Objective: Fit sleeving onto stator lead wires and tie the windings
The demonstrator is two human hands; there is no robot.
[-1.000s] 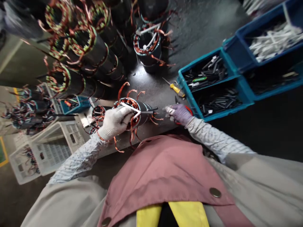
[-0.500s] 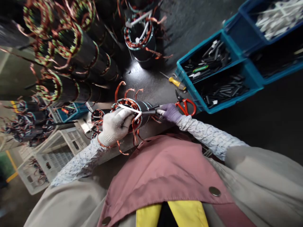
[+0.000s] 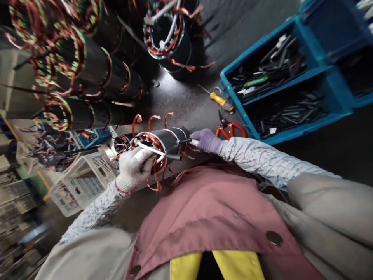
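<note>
In front of me a dark cylindrical motor stator (image 3: 171, 137) lies on its side, its copper winding ends and stripped leads facing left. My left hand (image 3: 134, 165), in a white glove, is closed at that end around a white sleeved lead (image 3: 149, 147). A short black tube (image 3: 175, 157) sits at the sleeve's right end. By the stator's right end, my right hand (image 3: 206, 140), in a purple glove, pinches a second thin black tube (image 3: 185, 141) that points left.
Red-handled cutters (image 3: 231, 130) and a yellow-handled screwdriver (image 3: 221, 102) lie beside a blue bin (image 3: 241, 112) of black tubes. Another stator (image 3: 175, 58) stands beyond. More stators (image 3: 96, 74) are stacked at left, above a white crate (image 3: 96, 182).
My right hand has let go of the black tube at the white sleeve's end and keeps another one. That end has dipped toward me. The view has shifted.
</note>
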